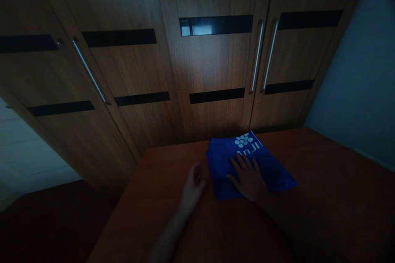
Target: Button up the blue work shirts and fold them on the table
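Note:
A folded blue cloth (271, 168) with a white logo and letters lies on a brown wooden table (324, 205). My right hand (248, 178) rests flat on the cloth, fingers stretched out and apart. My left hand (193, 187) is on the table just left of the cloth's edge, its fingers curled inward; nothing shows in them. The room is dim.
A wooden wardrobe (197, 70) with dark strips and long metal handles (256, 55) stands right behind the table. A pale wall (361, 86) is on the right. To the left of the table lie the dark floor and a light surface (27, 160).

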Demonstrator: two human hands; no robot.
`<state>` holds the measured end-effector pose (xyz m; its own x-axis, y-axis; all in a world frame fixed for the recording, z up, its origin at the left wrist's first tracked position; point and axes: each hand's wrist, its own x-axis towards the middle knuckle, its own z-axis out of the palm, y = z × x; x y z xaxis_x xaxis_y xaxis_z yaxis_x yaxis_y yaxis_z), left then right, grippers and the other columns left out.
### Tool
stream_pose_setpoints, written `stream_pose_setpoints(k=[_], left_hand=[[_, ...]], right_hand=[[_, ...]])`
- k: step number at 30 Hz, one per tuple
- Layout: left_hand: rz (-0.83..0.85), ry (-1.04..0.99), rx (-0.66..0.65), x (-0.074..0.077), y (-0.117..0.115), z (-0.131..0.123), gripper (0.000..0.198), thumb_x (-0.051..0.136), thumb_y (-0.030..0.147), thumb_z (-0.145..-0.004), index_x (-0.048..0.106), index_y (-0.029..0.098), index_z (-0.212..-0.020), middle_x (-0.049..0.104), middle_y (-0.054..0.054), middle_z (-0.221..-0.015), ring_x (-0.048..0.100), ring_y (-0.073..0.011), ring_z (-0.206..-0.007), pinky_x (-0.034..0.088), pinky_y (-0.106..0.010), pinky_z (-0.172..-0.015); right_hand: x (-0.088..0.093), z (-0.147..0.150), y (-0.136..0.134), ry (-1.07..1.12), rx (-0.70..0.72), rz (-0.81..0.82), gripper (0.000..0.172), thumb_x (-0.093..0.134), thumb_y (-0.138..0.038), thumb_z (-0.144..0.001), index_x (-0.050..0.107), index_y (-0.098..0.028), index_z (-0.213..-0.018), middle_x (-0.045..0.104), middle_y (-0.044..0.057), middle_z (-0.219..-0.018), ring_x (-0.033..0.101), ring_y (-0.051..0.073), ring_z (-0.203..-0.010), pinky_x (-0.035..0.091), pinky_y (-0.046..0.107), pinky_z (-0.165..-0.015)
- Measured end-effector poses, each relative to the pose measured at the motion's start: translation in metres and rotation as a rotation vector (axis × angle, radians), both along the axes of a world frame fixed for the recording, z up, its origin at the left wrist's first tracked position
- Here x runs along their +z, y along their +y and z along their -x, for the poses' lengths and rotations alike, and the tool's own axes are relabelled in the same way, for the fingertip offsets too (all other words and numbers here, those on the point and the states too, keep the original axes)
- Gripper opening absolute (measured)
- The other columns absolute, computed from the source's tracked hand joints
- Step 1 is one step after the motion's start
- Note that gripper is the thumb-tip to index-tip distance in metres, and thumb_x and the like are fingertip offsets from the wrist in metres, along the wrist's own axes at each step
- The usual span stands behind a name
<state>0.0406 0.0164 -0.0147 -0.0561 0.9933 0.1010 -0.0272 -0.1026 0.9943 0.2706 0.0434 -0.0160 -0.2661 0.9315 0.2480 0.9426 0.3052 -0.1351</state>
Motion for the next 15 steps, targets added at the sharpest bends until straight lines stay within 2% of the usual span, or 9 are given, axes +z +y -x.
stream_pose_setpoints(k=[5,10,15], left_hand=[[-0.041,0.206,0.085,0.004,0.003,0.020,0.056,0.061,0.016,-0.073,0.049,0.020,-0.127,0.048,-0.012,-0.140,0.043,-0.0255,-0.130,0.029,-0.043,-0.111],[-0.055,0.271,0.150,0.007,0.006,0.032,0.050,0.060,0.020,-0.075,0.051,0.018,-0.124,0.053,-0.013,-0.134,0.049,-0.0252,-0.124,0.033,-0.042,-0.108],[-0.048,0.331,0.313,0.015,0.003,0.051,0.046,0.059,0.019,-0.073,0.055,0.018,-0.119,0.058,-0.012,-0.128,0.052,-0.0260,-0.120,0.037,-0.041,-0.104]], right_hand=[[0.013,0.040,-0.017,0.117,0.050,0.053,0.067,0.035,-0.060,-0.087,0.038,-0.020,-0.141,0.025,0.013,-0.152,0.018,0.035,-0.139,0.004,0.060,-0.108],[0.021,0.071,-0.027,0.176,0.072,0.081,0.069,0.034,-0.061,-0.087,0.040,-0.018,-0.140,0.028,0.014,-0.151,0.019,0.036,-0.139,0.005,0.060,-0.108],[0.025,0.093,-0.037,0.254,0.089,0.113,0.067,0.038,-0.061,-0.086,0.041,-0.020,-0.139,0.028,0.011,-0.151,0.019,0.036,-0.139,0.005,0.059,-0.110]])
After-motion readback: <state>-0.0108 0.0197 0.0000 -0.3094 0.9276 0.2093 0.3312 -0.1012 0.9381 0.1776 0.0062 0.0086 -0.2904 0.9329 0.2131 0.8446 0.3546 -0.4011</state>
